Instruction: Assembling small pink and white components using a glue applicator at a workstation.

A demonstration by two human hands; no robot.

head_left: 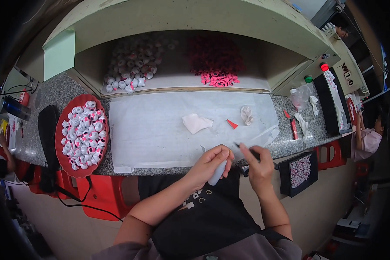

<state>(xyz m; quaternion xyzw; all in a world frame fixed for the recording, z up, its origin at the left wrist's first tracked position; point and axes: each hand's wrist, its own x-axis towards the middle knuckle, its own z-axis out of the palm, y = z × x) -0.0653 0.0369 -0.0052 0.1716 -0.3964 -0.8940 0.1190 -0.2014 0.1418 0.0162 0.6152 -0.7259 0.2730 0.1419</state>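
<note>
on red tray (60, 143), white-pink pieces (83, 134)

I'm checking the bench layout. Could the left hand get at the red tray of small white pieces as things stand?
Probably yes: the red tray lies uncovered to that side, but the left hand first has to free itself of a pale blue piece.

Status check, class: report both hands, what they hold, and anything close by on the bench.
Left hand shut on pale holder. Right hand shut on thin dark tool, tip near left fingertips. White sheet beyond; red tray far left.

Left hand (210, 162) grips pale piece (217, 172) — right hand (258, 162) grips tool (242, 148)
</note>
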